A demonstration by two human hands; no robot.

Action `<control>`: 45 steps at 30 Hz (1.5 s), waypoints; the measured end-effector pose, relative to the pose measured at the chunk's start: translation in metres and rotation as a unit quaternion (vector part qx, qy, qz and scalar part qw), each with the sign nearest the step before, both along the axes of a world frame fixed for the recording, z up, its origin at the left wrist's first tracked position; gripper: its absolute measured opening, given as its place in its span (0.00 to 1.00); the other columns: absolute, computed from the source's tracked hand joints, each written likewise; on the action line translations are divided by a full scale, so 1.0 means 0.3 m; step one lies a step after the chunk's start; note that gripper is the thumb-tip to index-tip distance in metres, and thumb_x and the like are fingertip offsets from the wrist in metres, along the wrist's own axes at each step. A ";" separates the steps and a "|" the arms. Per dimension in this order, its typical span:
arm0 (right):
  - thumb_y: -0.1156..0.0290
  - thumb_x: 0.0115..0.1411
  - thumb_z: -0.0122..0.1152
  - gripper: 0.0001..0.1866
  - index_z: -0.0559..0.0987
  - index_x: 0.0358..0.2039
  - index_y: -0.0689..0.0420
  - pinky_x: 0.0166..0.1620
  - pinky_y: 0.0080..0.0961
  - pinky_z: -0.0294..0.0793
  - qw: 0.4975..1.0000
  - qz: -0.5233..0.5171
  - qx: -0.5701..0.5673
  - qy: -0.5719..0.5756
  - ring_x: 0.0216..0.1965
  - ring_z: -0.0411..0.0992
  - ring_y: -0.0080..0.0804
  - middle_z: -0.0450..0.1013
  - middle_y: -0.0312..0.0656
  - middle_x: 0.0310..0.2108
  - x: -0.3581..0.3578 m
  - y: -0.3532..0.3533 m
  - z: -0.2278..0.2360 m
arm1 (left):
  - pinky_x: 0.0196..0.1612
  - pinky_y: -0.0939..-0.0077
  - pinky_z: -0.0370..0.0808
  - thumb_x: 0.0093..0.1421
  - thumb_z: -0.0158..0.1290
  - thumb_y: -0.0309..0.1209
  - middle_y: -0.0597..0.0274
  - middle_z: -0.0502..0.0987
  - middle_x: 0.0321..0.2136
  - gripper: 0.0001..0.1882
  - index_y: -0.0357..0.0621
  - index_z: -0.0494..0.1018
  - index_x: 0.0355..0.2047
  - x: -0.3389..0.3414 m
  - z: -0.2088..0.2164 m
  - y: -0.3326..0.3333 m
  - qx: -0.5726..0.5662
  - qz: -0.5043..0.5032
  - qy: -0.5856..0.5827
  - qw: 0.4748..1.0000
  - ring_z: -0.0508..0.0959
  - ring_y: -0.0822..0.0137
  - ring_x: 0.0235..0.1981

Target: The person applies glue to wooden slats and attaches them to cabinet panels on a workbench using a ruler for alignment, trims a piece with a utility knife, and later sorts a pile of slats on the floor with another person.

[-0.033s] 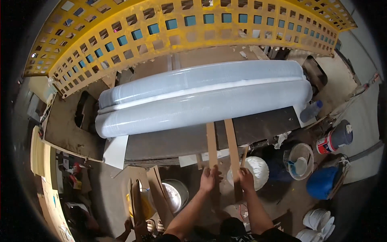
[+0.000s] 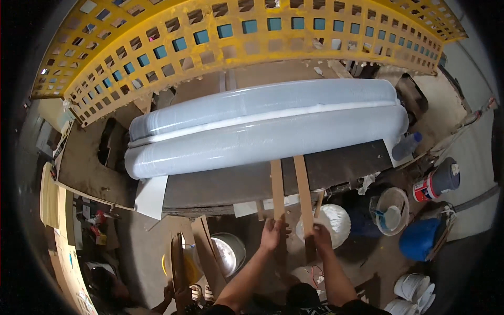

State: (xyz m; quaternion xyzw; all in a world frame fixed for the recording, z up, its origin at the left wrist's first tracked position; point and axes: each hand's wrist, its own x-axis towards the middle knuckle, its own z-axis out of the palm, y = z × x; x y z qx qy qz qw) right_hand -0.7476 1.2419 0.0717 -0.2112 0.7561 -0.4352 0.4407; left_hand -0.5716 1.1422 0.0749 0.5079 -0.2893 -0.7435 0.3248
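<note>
My left hand (image 2: 271, 234) is closed on a long, narrow brown cardboard strip (image 2: 277, 189). A second brown strip (image 2: 303, 191) is gripped by my right hand (image 2: 321, 237). Both strips run nearly parallel away from me, and their far ends reach the near side of a long roll (image 2: 252, 144) wrapped in clear film. Whether they go under it cannot be seen. Behind lies a second wrapped roll (image 2: 262, 97), with a thin white roll (image 2: 262, 116) along the groove between them. All rest on a dark worktable (image 2: 220, 186).
A yellow perforated guard (image 2: 257, 47) stands behind the rolls. Below the table's near edge are a white bucket (image 2: 391, 210), a blue drum (image 2: 419, 239) and a grey pail (image 2: 236, 252). At lower left, another person's hands (image 2: 176, 294) hold brown strips (image 2: 178, 260).
The view has shifted very slightly. Both my hands keep their hold on the strips, and the other person's strips have tilted a little.
</note>
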 end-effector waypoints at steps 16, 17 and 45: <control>0.60 0.71 0.54 0.17 0.77 0.52 0.59 0.35 0.28 0.77 0.991 -0.019 0.039 -0.123 0.34 0.80 0.33 0.79 0.39 0.41 -0.003 0.021 -0.136 | 0.44 0.66 0.80 0.71 0.48 0.52 0.48 0.78 0.46 0.30 0.33 0.68 0.55 0.038 -0.023 0.038 0.084 -0.101 -0.038 0.991 0.80 0.62 0.42; 0.55 0.71 0.51 0.20 0.75 0.55 0.56 0.37 0.30 0.77 0.981 -0.065 -0.005 -0.182 0.37 0.79 0.33 0.77 0.37 0.43 0.019 -0.007 -0.105 | 0.47 0.65 0.78 0.71 0.45 0.55 0.48 0.77 0.48 0.34 0.34 0.66 0.59 0.065 -0.020 0.028 0.090 -0.079 -0.018 0.993 0.80 0.61 0.45; 0.48 0.51 0.73 0.40 0.67 0.54 0.63 0.49 0.40 0.75 0.850 0.445 0.241 0.148 0.44 0.77 0.48 0.78 0.51 0.41 1.795 0.155 -1.222 | 0.48 0.49 0.73 0.50 0.66 0.38 0.54 0.73 0.47 0.30 0.48 0.72 0.53 2.103 -1.037 0.623 0.018 0.043 -0.801 0.597 0.73 0.48 0.50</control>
